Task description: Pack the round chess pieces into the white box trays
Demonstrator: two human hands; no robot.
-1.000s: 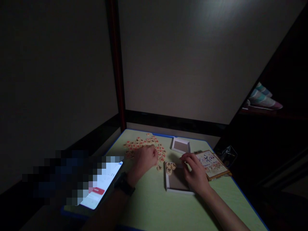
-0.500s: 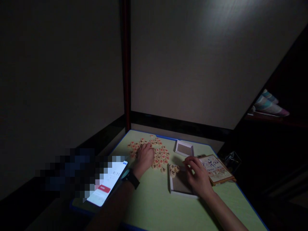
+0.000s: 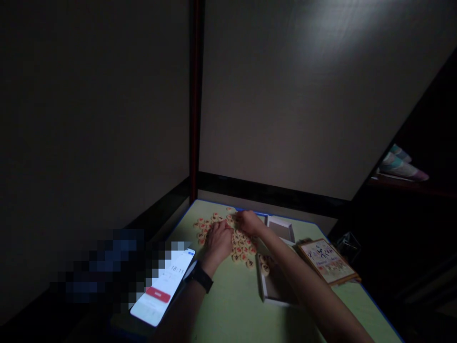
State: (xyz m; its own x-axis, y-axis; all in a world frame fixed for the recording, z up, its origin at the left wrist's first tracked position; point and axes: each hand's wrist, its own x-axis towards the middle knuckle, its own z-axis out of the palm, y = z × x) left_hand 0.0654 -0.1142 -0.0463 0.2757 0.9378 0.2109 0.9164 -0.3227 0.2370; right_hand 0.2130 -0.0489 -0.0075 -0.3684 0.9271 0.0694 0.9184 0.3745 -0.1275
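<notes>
Many round wooden Chinese chess pieces [image 3: 243, 248], marked in red or black, lie in a loose spread on a pale green table. My left hand [image 3: 220, 240] rests over the middle of the spread, fingers stretched down onto the pieces. Just right of it, my right hand [image 3: 249, 222] reaches to the far side of the pieces. Its fingers are bent together; what is between them is hidden. Below my right forearm lies a shallow white-edged box [image 3: 263, 291], with a few chess pieces [image 3: 264, 268] in its far left corner.
Behind my right forearm stands a second shallow white tray [image 3: 291, 233]. A flat wooden box [image 3: 328, 262] with writing on its cover lies at the table's right edge. To the left, a lit phone [image 3: 153, 312] leans near my watch [image 3: 203, 276]. Walls rise behind the table.
My right hand has moved from above the shallow box, leftward and away from me, to the chess pieces. My left hand stays over the spread. The view has shifted slightly.
</notes>
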